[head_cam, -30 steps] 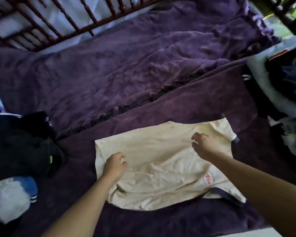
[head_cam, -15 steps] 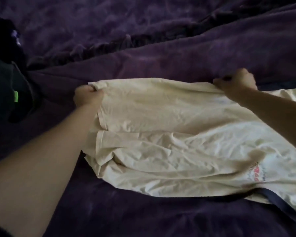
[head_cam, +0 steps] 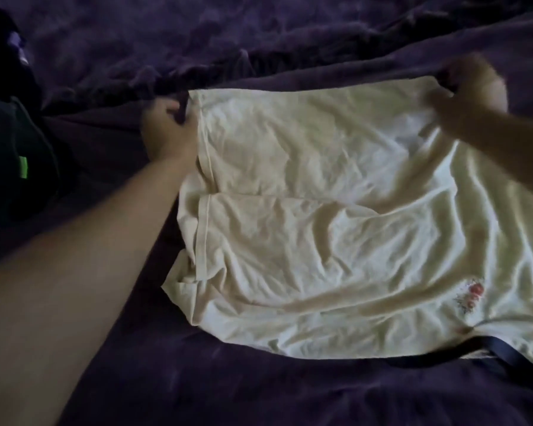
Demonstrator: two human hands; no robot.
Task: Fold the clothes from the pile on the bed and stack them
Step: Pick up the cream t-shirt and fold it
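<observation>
The cream T-shirt (head_cam: 336,229) is lying spread on the purple bed (head_cam: 259,392), and the work on it is sitting somewhere in the middle. One layer is already lying doubled across its left half, with a hemmed edge showing there, but the cloth is wrinkled and is not yet forming a tidy packet. No finished stack is showing. Left of the shirt, at the frame edge, dark clothes (head_cam: 10,192) with a small green tag (head_cam: 22,167) are lying in a heap; whether they are waiting or done, I cannot tell. By my reading, most of the task is remaining: closing this fold, setting the shirt aside, then the rest of the pile.

The left hand (head_cam: 166,130) is sitting at the shirt's far left corner, its fingers (head_cam: 166,107) curling in and clamping the edge there, with a dark strip caught in the grip. The right hand (head_cam: 468,93) is holding the far right corner slightly raised. It is blurred, but its fingers (head_cam: 443,101) are looking closed in a pinch on the cloth. On the shirt's near right part, a small red print (head_cam: 471,298) and navy trim (head_cam: 437,356) are showing.
</observation>
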